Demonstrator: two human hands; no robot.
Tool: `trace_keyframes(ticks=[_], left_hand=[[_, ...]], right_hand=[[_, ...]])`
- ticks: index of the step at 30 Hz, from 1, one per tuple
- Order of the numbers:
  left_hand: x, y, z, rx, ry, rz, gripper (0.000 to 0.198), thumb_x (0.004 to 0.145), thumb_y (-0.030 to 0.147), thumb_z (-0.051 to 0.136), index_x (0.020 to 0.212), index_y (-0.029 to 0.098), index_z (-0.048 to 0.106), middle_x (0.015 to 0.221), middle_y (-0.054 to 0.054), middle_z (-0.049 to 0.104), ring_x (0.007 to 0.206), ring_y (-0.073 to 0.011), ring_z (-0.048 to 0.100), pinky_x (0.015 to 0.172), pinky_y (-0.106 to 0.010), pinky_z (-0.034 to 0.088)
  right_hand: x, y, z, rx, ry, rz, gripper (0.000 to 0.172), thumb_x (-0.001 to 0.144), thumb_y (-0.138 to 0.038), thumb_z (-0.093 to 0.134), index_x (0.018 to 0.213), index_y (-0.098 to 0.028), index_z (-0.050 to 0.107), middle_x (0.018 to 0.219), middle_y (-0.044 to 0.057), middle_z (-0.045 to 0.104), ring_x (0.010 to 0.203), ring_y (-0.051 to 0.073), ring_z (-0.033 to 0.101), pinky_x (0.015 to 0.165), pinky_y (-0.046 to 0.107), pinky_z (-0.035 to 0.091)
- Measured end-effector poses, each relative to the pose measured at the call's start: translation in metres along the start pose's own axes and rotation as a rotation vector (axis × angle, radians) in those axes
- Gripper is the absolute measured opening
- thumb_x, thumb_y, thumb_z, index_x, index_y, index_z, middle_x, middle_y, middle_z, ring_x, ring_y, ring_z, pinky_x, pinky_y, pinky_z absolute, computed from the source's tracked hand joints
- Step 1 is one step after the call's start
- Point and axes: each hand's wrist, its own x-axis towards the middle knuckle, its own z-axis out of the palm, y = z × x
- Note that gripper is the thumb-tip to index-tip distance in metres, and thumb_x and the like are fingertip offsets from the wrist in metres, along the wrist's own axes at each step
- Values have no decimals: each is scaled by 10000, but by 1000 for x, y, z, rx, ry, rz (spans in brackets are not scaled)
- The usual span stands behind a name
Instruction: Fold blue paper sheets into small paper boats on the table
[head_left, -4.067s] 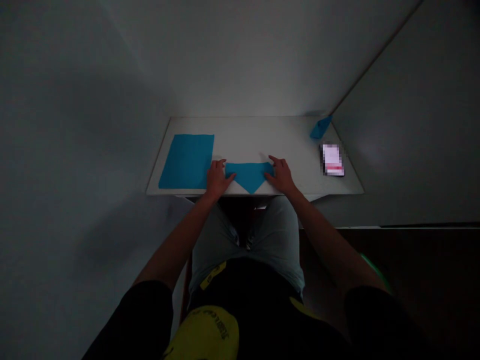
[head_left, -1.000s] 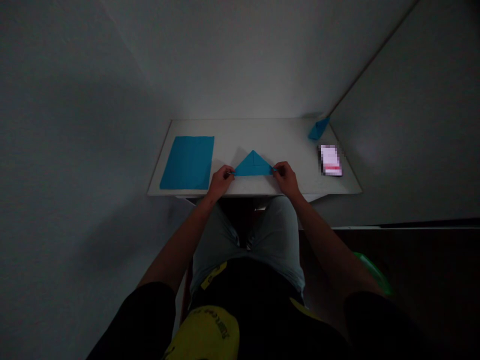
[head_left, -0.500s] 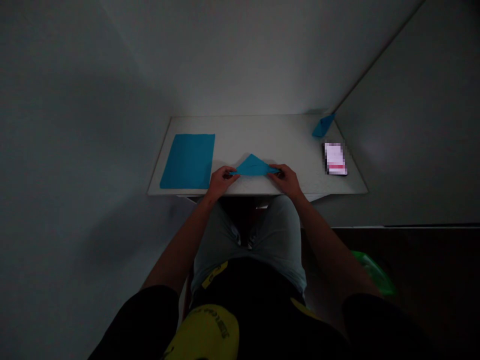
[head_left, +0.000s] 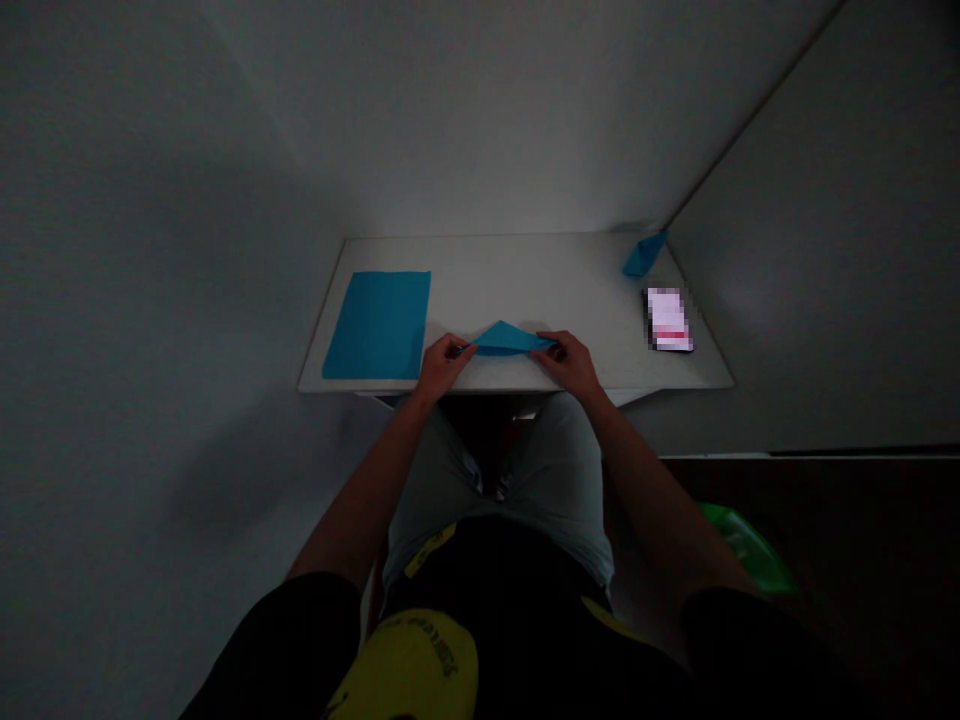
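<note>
Tips the triangle [head_left: 512, 339] lower than half a second ago, pinching one base corner in the left hand [head_left: 442, 362] and the other in the right hand [head_left: 574, 362], near the front edge of the table [head_left: 525, 275], likely to keep it taut for folding.

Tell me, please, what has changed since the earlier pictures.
The folded blue triangle, earlier pointing toward the person under flat hands, now points away; the left hand and right hand pinch its end corners. The blue sheet, phone and small blue fold stayed put.
</note>
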Motion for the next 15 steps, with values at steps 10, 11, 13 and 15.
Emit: trace_keyframes(ticks=[10, 11, 13, 15], left_hand=[[-7, 12, 4, 92, -43, 52, 389, 935, 600, 729, 837, 228, 671, 778, -11, 731, 733, -176, 674, 708, -313, 525], [-7, 13, 4, 107, -72, 65, 381, 930, 597, 733, 837, 230, 691, 785, -13, 739, 734, -181, 677, 714, -321, 531], [-7, 14, 4, 149, -137, 111, 357, 926, 577, 746, 828, 234, 728, 818, -25, 755, 760, -191, 688, 747, -338, 545], [-7, 14, 4, 190, -194, 172, 330, 923, 538, 770, 795, 235, 745, 856, -39, 757, 803, -200, 697, 791, -353, 555]], right_hand=[[2, -5, 11, -6, 29, -25, 449, 994, -668, 640, 1154, -257, 722, 1045, 79, 728, 770, 208, 666, 721, 372, 588], [3, -6, 13, -10, 38, -38, 428, 1009, -646, 624, 1173, -261, 719, 1076, 83, 724, 783, 209, 666, 722, 372, 589], [5, -8, 17, -28, 52, -72, 386, 1040, -580, 591, 1223, -264, 718, 1122, 94, 715, 821, 218, 667, 748, 381, 595], [6, -12, 20, -64, 44, -116, 345, 1062, -478, 562, 1275, -260, 722, 1165, 109, 704, 887, 235, 673, 816, 403, 599]])
